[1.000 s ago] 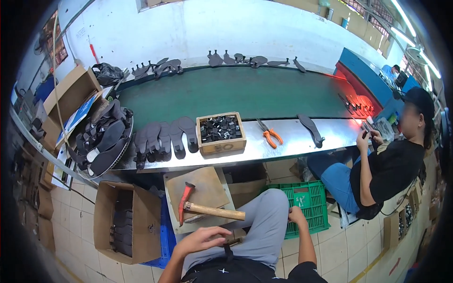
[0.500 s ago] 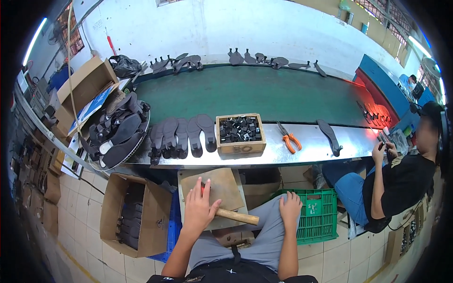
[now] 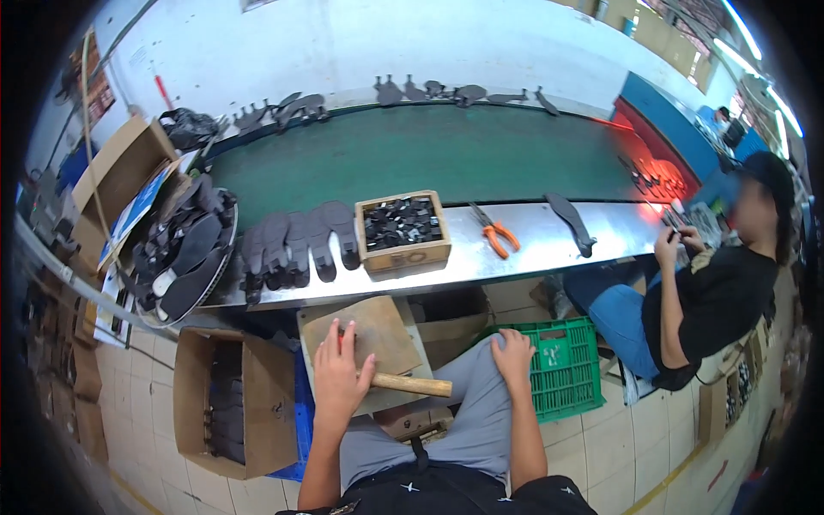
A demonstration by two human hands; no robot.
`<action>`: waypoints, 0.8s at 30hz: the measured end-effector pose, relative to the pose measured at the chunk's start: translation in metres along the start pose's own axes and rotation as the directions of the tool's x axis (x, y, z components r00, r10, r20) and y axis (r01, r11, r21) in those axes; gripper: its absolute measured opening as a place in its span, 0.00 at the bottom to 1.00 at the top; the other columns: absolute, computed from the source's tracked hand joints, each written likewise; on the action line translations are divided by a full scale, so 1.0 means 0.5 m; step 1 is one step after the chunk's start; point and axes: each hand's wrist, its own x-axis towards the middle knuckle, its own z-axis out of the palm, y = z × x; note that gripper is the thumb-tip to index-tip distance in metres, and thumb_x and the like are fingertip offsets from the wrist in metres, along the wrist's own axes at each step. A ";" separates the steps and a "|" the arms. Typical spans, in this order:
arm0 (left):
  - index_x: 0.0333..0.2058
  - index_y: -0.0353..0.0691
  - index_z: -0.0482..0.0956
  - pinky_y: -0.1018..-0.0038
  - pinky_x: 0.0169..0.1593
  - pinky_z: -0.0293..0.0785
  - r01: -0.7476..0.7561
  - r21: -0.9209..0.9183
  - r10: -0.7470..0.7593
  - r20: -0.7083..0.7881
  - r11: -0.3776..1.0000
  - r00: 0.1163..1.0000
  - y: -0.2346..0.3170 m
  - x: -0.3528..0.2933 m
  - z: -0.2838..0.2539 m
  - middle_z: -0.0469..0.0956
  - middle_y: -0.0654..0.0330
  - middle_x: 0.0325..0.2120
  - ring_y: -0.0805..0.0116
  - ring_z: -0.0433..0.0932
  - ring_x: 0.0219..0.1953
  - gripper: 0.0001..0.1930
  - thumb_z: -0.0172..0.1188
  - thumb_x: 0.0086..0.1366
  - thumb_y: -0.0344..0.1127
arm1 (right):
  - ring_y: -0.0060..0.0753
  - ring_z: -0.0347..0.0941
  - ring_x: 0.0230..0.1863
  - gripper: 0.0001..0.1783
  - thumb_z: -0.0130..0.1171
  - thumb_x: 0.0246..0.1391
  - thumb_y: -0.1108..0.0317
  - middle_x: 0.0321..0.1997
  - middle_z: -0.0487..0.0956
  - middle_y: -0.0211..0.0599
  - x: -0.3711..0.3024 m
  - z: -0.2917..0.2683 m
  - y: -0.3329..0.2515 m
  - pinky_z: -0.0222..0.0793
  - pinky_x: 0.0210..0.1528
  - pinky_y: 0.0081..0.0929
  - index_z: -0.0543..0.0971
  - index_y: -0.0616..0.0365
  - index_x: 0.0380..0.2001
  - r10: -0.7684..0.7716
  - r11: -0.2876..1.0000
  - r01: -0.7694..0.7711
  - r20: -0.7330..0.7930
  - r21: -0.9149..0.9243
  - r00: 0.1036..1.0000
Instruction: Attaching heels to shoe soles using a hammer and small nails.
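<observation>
My left hand [image 3: 342, 375] lies over the head end of a hammer [image 3: 410, 384], its fingers stretched out and slightly apart. The hammer's wooden handle points right from under the palm, and a bit of red shows between the fingers; its head is mostly hidden. Beneath them is a worn tan board [image 3: 378, 330] on a stand before my knees. My right hand [image 3: 514, 356] rests on my right knee, fingers laid loosely over the grey trousers, holding nothing. Beyond, on the metal bench edge, stands a wooden box [image 3: 403, 256] of small black pieces, beside several dark heeled shoe soles [image 3: 296, 240].
Orange-handled pliers [image 3: 495, 236] and a single sole [image 3: 570, 221] lie on the bench before a green conveyor belt [image 3: 412, 146]. A heaped basket [image 3: 225, 266] and a carton of soles [image 3: 257, 412] are left. A green crate [image 3: 566, 378] and a seated co-worker [image 3: 708, 292] are right.
The whole view has tilted and shifted, so the bench sits farther left in the picture. My left hand remains over the hammer and my right hand on the knee.
</observation>
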 end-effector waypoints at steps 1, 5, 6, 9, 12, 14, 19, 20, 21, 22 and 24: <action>0.61 0.37 0.65 0.54 0.62 0.61 -0.024 -0.019 0.024 0.003 1.000 1.000 0.004 0.002 0.001 0.62 0.41 0.62 0.42 0.67 0.57 0.32 0.61 0.62 0.43 | 0.49 0.73 0.52 0.17 0.55 0.58 0.60 0.47 0.79 0.45 0.039 -0.008 0.046 0.66 0.54 0.46 0.80 0.60 0.44 0.080 0.944 -0.071 -0.016 0.322 0.997; 0.61 0.37 0.65 0.55 0.61 0.61 0.004 -0.004 -0.004 -0.028 1.000 1.000 -0.003 -0.004 -0.004 0.62 0.41 0.61 0.43 0.68 0.57 0.32 0.61 0.61 0.43 | 0.57 0.75 0.44 0.15 0.50 0.62 0.65 0.44 0.79 0.55 0.240 -0.177 0.087 0.70 0.49 0.44 0.78 0.66 0.44 0.078 0.916 0.153 -0.538 0.372 0.839; 0.61 0.37 0.65 0.55 0.61 0.61 0.003 -0.007 -0.003 -0.022 1.000 1.000 -0.001 -0.005 -0.006 0.62 0.42 0.61 0.43 0.68 0.57 0.32 0.61 0.61 0.43 | 0.58 0.75 0.44 0.17 0.50 0.63 0.63 0.45 0.77 0.56 0.293 -0.218 0.103 0.69 0.49 0.45 0.76 0.66 0.46 0.062 0.966 0.109 -0.623 0.233 0.780; 0.61 0.37 0.66 0.55 0.61 0.61 -0.003 -0.032 0.002 -0.027 0.999 1.000 0.003 -0.003 0.000 0.62 0.42 0.61 0.43 0.68 0.57 0.31 0.61 0.61 0.43 | 0.61 0.71 0.49 0.19 0.52 0.62 0.61 0.49 0.73 0.58 0.424 -0.289 0.196 0.69 0.50 0.47 0.73 0.60 0.52 -0.023 0.996 -0.028 -0.523 -0.089 0.852; 0.61 0.37 0.65 0.54 0.63 0.59 -0.012 -0.099 0.010 -0.024 0.995 1.000 -0.002 0.005 0.007 0.62 0.43 0.62 0.44 0.66 0.59 0.31 0.61 0.61 0.42 | 0.58 0.76 0.36 0.15 0.58 0.56 0.61 0.34 0.78 0.56 0.504 -0.292 0.288 0.71 0.40 0.48 0.76 0.62 0.40 -0.152 0.983 0.122 -0.244 -0.135 0.958; 0.61 0.37 0.65 0.53 0.64 0.58 0.002 -0.138 -0.005 -0.021 0.990 1.000 -0.006 0.001 0.007 0.61 0.43 0.62 0.44 0.65 0.60 0.31 0.61 0.61 0.42 | 0.53 0.77 0.27 0.12 0.59 0.54 0.62 0.23 0.79 0.51 0.516 -0.284 0.270 0.72 0.32 0.44 0.77 0.62 0.33 -0.242 0.970 0.233 -0.204 -0.068 0.949; 0.62 0.36 0.63 0.49 0.67 0.51 -0.031 -0.030 0.024 -0.216 0.999 0.976 0.026 -0.005 -0.050 0.58 0.46 0.65 0.45 0.54 0.68 0.33 0.62 0.60 0.40 | 0.18 0.67 0.16 0.12 0.55 0.61 0.61 0.16 0.72 0.28 0.395 -0.311 -0.087 0.61 0.18 0.17 0.78 0.60 0.33 -0.013 0.654 0.096 -0.115 0.751 0.993; 0.64 0.36 0.59 0.48 0.68 0.48 -0.094 -0.117 0.070 -0.194 0.989 0.978 0.045 0.006 -0.067 0.58 0.46 0.65 0.45 0.54 0.69 0.37 0.64 0.59 0.41 | 0.17 0.67 0.16 0.12 0.52 0.64 0.60 0.18 0.73 0.27 0.343 -0.334 -0.172 0.61 0.18 0.15 0.77 0.59 0.36 -0.104 0.583 0.130 -0.086 0.802 0.991; 0.64 0.36 0.59 0.48 0.68 0.48 -0.082 -0.112 0.059 -0.189 0.990 0.980 0.072 0.019 -0.079 0.58 0.46 0.65 0.45 0.54 0.69 0.37 0.64 0.59 0.41 | 0.17 0.68 0.16 0.13 0.50 0.66 0.60 0.19 0.73 0.26 0.281 -0.361 -0.250 0.61 0.18 0.14 0.77 0.58 0.39 -0.187 0.503 0.149 -0.062 0.851 0.980; 0.65 0.37 0.57 0.48 0.68 0.48 -0.166 -0.228 0.106 -0.254 0.959 0.961 0.098 0.033 -0.088 0.59 0.47 0.64 0.46 0.53 0.69 0.39 0.65 0.58 0.40 | 0.18 0.70 0.18 0.14 0.50 0.67 0.59 0.22 0.75 0.29 0.209 -0.389 -0.320 0.64 0.19 0.15 0.76 0.59 0.41 -0.301 0.464 0.102 0.048 0.880 0.953; 0.66 0.37 0.54 0.48 0.68 0.47 -0.251 -0.321 0.145 -0.320 0.913 0.936 0.113 0.045 -0.115 0.60 0.48 0.64 0.46 0.52 0.70 0.42 0.67 0.57 0.40 | 0.23 0.76 0.22 0.17 0.49 0.68 0.57 0.28 0.78 0.35 0.096 -0.433 -0.418 0.70 0.24 0.17 0.73 0.59 0.49 -0.562 0.380 -0.050 0.273 0.923 0.781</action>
